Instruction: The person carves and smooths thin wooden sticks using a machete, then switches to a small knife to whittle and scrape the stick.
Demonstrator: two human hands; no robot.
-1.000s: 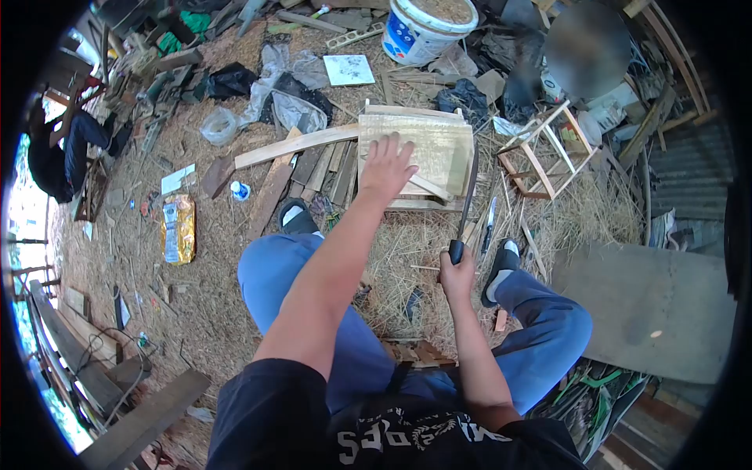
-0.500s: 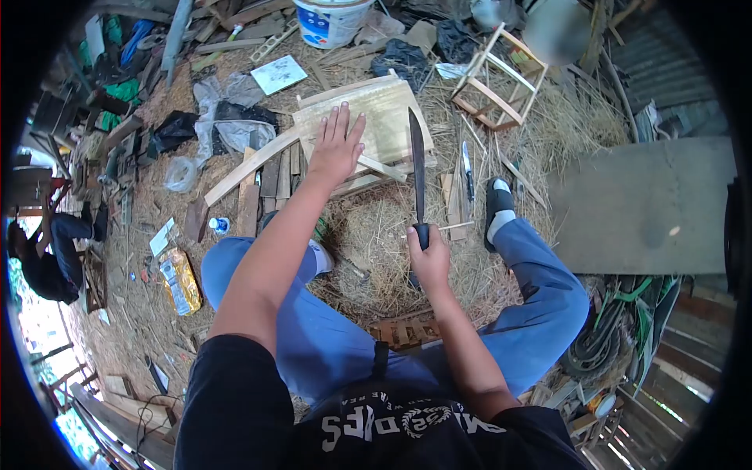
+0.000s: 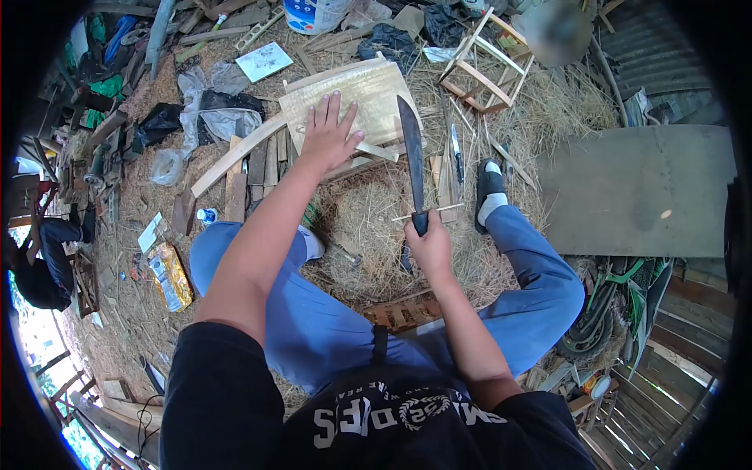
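Observation:
My left hand (image 3: pixel 329 135) lies flat with its fingers apart on a pale, wide wooden piece (image 3: pixel 372 90), which looks like a chair or stool part. A long curved strip of wood (image 3: pixel 239 155) runs from its left side. In my right hand (image 3: pixel 432 247) is the black handle of a machete (image 3: pixel 412 149), my fingers wrapped round it. Its dark blade points away from me, the tip over the right part of the wooden piece. Whether the blade touches the wood I cannot tell. A thin stick (image 3: pixel 448 208) lies across near the handle.
A smaller knife (image 3: pixel 457 153) lies on the straw right of the machete. A small wooden frame (image 3: pixel 489 66) and a white bucket (image 3: pixel 315 14) stand farther off. A grey board (image 3: pixel 638 192) is at the right. Another person (image 3: pixel 47 258) sits at the far left.
The machete has turned in my right hand, so more of the blade's flat side shows, and its tip leans further left. My left hand stays on the wooden piece. The view has shifted slightly.

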